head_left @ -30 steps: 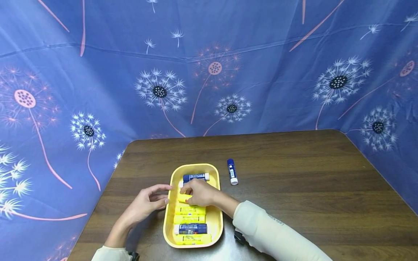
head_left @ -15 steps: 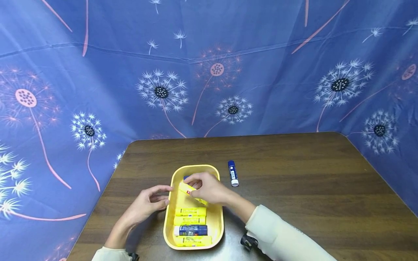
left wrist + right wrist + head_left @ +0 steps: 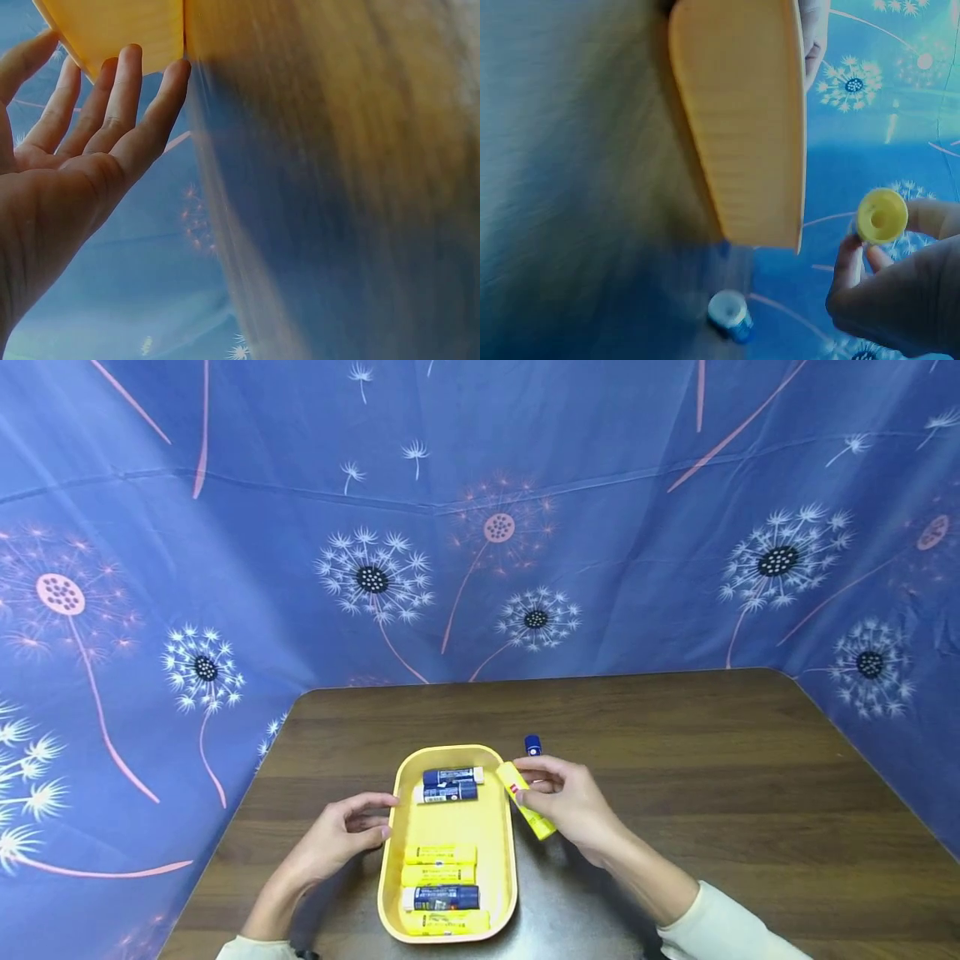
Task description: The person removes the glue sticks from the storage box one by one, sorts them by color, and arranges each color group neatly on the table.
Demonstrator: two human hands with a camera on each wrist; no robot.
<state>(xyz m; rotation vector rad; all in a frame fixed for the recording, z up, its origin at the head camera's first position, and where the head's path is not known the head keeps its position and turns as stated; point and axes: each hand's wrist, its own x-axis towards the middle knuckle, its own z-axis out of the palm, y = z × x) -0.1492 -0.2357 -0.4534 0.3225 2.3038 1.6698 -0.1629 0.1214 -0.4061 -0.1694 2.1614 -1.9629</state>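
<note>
My right hand (image 3: 564, 800) pinches a yellow glue stick (image 3: 526, 800) just right of the yellow tray (image 3: 390, 852), above the table; the stick's round end (image 3: 882, 216) shows between the fingers in the right wrist view. My left hand (image 3: 347, 828) rests with straight fingers against the tray's left rim (image 3: 127, 30). Inside the tray lie two blue sticks (image 3: 448, 784) at the far end and several yellow and blue sticks (image 3: 441, 887) at the near end. One blue glue stick (image 3: 533, 744) lies on the table behind my right hand, seen end-on (image 3: 730, 316) in the right wrist view.
The dark wooden table (image 3: 712, 777) stretches bare to the right of the tray. A blue cloth with dandelion print (image 3: 480, 527) hangs behind and along both sides of the table.
My right hand has lifted a yellow glue stick out of the tray's middle and carried it right, past the rim. The left hand has stayed at the tray's left edge.
</note>
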